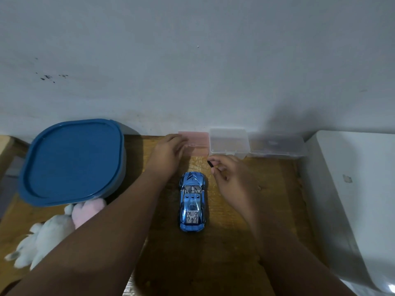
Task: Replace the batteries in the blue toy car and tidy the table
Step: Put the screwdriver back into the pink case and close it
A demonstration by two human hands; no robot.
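Note:
The shiny blue toy car stands upright on its wheels in the middle of the wooden table, nose toward the wall. My left hand reaches past the car and its fingers touch the small pink plastic box at the wall. My right hand hovers just right of the car's nose and pinches a small black object between thumb and fingers; what it is cannot be told.
A clear plastic box and another clear box stand in a row right of the pink one. A large blue lidded container sits at the left, soft toys in front of it. A white appliance borders the right.

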